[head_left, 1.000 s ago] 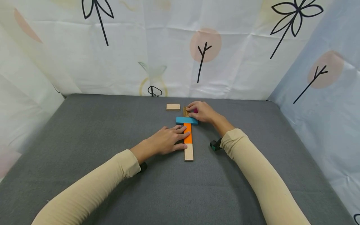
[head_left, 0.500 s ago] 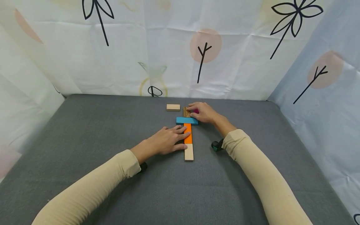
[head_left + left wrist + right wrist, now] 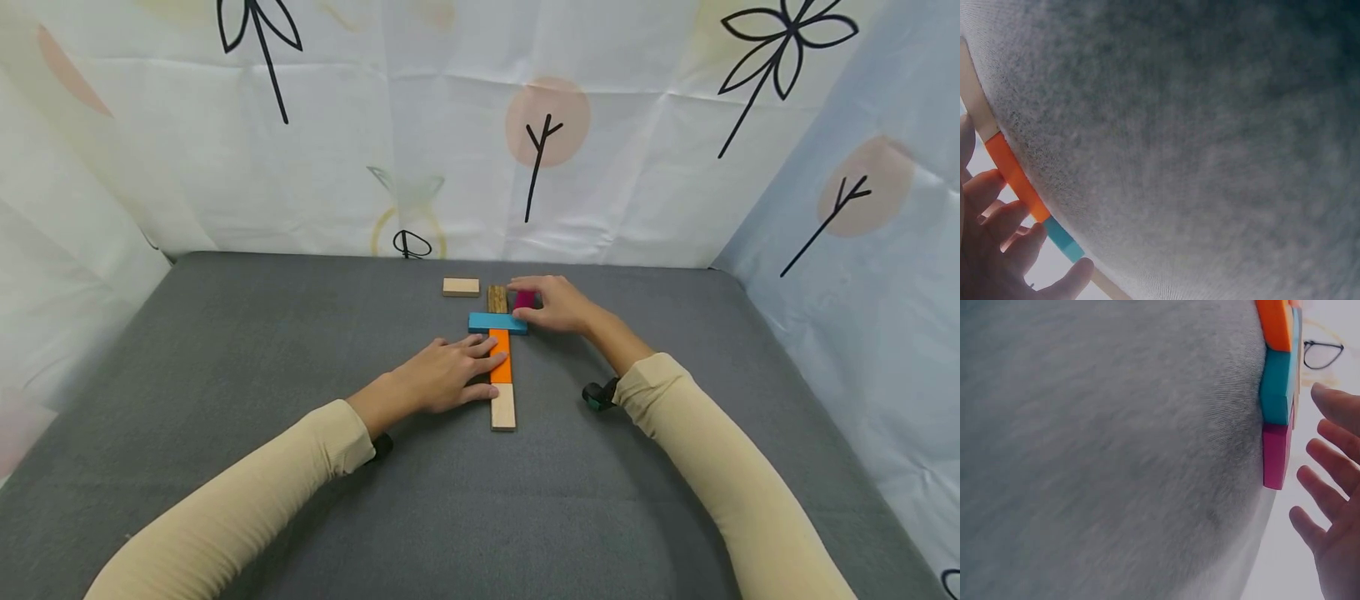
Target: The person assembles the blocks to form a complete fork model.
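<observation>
Wooden blocks lie in a line running away from me. A pale block (image 3: pixel 503 410) is nearest, followed by an orange block (image 3: pixel 501 367), a blue block (image 3: pixel 487 322) set crosswise, and a brown grained block (image 3: pixel 497 299). My left hand (image 3: pixel 442 375) rests from the left on the orange and near pale blocks, fingers spread. Just right of the brown block is a magenta block (image 3: pixel 526 300); it touches the blue one in the right wrist view. My right hand (image 3: pixel 561 303) hovers around the magenta block, its fingers (image 3: pixel 1335 465) loosely extended and apart from it.
Left of the brown block, a loose pale block (image 3: pixel 461 287) lies on the grey cloth-covered table (image 3: pixel 300 333). A white printed curtain (image 3: pixel 450 125) rises behind the far edge, with more fabric at both sides.
My right hand has drawn back to the right, off the brown block, and more of the magenta block shows. The left hand has stayed in place.
</observation>
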Tool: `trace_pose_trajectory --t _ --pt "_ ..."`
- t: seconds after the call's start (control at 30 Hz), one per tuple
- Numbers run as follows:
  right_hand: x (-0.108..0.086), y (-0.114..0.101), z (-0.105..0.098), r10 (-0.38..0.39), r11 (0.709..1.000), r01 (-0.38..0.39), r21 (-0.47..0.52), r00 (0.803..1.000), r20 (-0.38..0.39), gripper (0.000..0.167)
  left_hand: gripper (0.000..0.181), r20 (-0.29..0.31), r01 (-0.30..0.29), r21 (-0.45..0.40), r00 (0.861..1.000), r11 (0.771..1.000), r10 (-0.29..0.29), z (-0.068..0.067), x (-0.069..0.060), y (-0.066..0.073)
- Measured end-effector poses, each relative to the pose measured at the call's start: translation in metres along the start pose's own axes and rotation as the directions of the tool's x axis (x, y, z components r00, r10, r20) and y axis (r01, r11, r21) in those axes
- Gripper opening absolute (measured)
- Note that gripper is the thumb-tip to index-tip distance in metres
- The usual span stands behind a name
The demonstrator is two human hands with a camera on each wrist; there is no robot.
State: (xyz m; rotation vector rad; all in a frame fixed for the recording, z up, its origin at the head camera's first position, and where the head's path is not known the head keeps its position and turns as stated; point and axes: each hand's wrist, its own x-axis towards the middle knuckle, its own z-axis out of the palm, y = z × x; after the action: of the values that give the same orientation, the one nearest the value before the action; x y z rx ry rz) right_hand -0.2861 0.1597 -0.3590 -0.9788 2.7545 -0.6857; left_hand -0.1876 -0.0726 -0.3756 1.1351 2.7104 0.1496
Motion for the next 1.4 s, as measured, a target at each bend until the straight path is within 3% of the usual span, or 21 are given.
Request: trace_pose_trajectory --t 0.37,0.57,0.9,1.13,1.4 --pt "-0.035 -0.009 0.008 -0.144 0.985 0.150 -0.088 0.987 0.066 0.051 0.065 0.004 0.007 0.005 1.000 1.000 -0.007 0.001 0.000 0.001" --pt "-0.048 -0.013 0.015 -0.158 0.976 0.172 -0.131 0.981 0.110 0.052 0.065 -0.001 0.005 0.008 1.000 1.000 -0.005 0.001 0.000 0.001" --pt "-0.054 -0.012 0.020 -0.214 0.956 0.235 -0.176 0.968 0.127 0.053 0.065 -0.009 -0.004 0.015 1.000 1.000 0.004 0.002 0.000 0.000" --pt "-0.056 -0.011 0.021 -0.216 0.954 0.237 -0.184 0.968 0.127 0.052 0.063 -0.004 -0.021 0.038 1.000 0.999 0.021 0.001 -0.001 0.000" --pt "-0.056 -0.013 0.022 -0.205 0.958 0.225 -0.178 0.971 0.126 0.052 0.066 -0.003 -0.011 -0.004 1.000 1.000 0.011 -0.005 -0.003 -0.005"
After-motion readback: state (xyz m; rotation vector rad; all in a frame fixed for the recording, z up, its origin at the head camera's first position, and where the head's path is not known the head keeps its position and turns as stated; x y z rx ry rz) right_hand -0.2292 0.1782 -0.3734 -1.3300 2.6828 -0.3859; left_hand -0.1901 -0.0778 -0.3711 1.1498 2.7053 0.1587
